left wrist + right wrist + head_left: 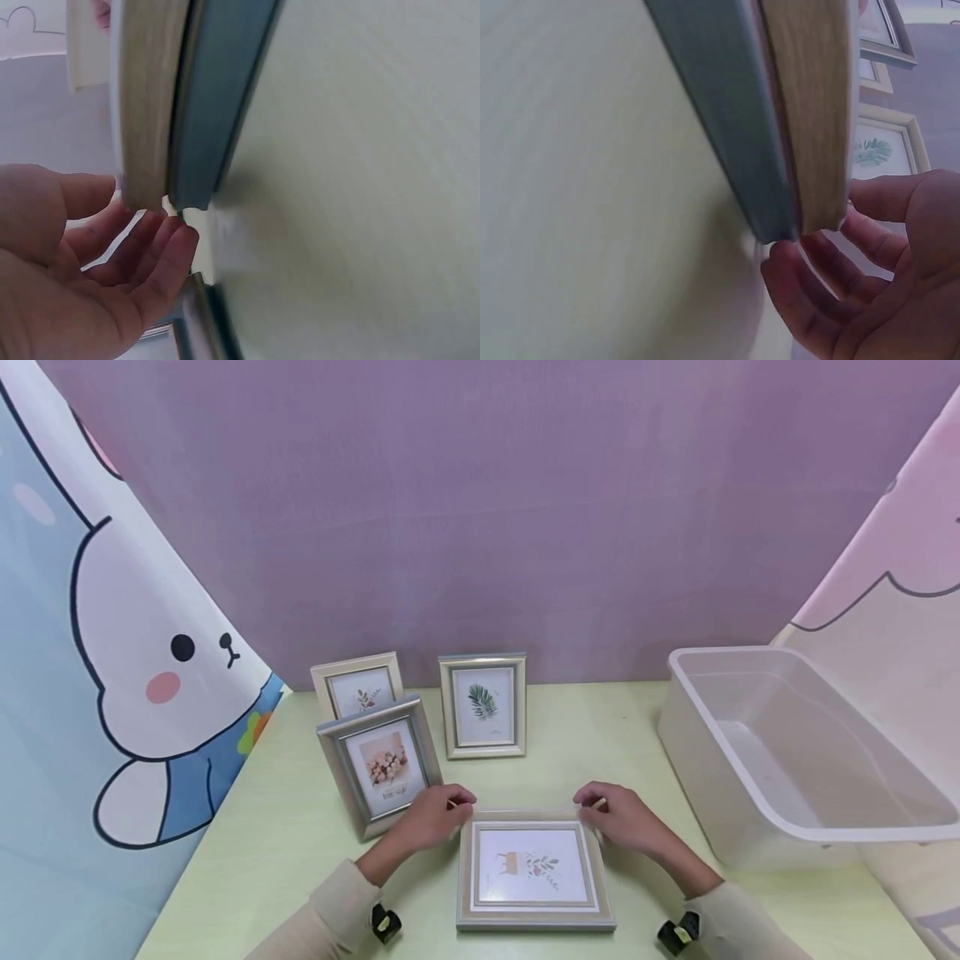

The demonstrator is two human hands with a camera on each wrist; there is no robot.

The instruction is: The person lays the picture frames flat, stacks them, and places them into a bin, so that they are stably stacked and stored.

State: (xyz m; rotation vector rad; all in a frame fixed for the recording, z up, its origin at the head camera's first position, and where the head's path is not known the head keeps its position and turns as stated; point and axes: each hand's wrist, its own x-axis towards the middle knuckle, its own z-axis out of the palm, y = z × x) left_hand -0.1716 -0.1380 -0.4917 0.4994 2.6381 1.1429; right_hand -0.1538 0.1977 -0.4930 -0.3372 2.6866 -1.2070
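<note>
A beige picture frame [534, 872] with a plant drawing is in front of me, picture side up and turned sideways. Its edge shows a wood-coloured layer [152, 105] over a grey-blue layer [727, 127]. At the far left corner my left hand [433, 818] grips it, thumb [88, 195] near the face and fingers curled behind the corner. Mirroring that, my right hand [626, 818] grips the far right corner with thumb [885, 196] and curled fingers. Beyond the left hand leans a silver-grey frame [431, 752] with a flower photo.
Behind the silver-grey frame stands a cream frame [324, 689]. A gold frame [446, 710] with a green leaf print stands upright near the back curtain [525, 527]. To the right sits a large pale plastic bin [705, 777]. All rest on a light yellow-green table [592, 727].
</note>
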